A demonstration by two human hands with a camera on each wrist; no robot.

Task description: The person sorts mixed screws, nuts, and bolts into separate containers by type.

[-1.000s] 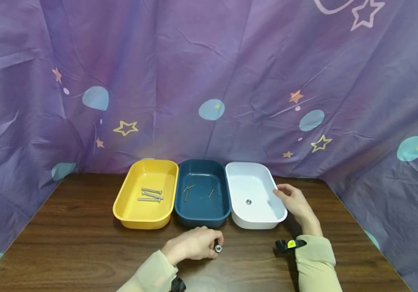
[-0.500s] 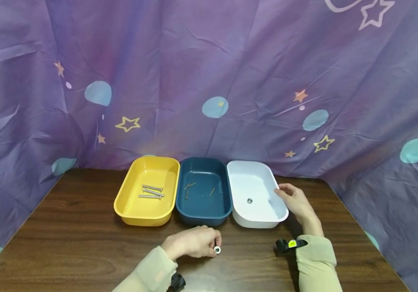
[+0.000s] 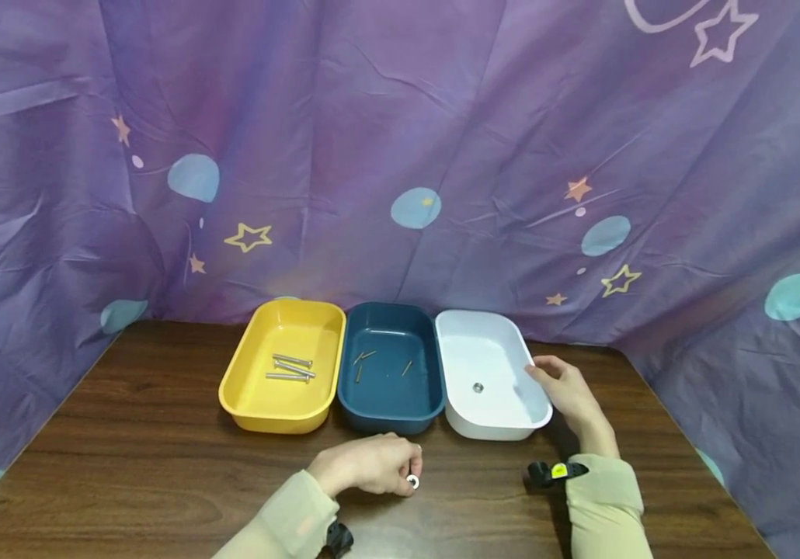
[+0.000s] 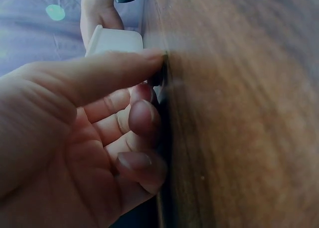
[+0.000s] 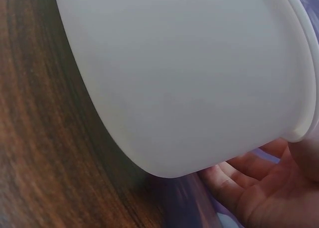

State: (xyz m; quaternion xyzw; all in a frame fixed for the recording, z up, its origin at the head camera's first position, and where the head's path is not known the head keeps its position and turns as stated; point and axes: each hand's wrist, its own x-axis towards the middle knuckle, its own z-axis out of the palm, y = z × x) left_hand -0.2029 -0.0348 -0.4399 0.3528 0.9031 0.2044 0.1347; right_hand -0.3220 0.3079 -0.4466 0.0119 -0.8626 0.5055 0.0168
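Note:
Low over the front middle of the table, my left hand (image 3: 372, 464) pinches a small nut (image 3: 412, 481) between thumb and fingertips; its bright ring-like end shows. In the left wrist view the fingers (image 4: 144, 118) are curled close to the tabletop and mostly hide the nut. My right hand (image 3: 571, 392) grips the right rim of the white tray (image 3: 498, 432), thumb over the edge and fingers along the outer wall. Another nut (image 3: 478, 387) lies on that tray's floor. From the right wrist view, the tray wall (image 5: 189, 78) fills most of the picture, standing on the table.
Left of the white tray stand a dark blue tray (image 3: 391, 425) with several thin brass-coloured pins (image 3: 360, 373) and a yellow tray (image 3: 281, 425) holding three long bolts (image 3: 288, 377). All sit side by side on the wooden table (image 3: 162, 466), before a purple curtain (image 3: 344, 155).
The pinched nut has shifted slightly down and left in the left fingers, and its end now looks like a bright ring. The head view has shifted a little. My right hand stays on the tray.

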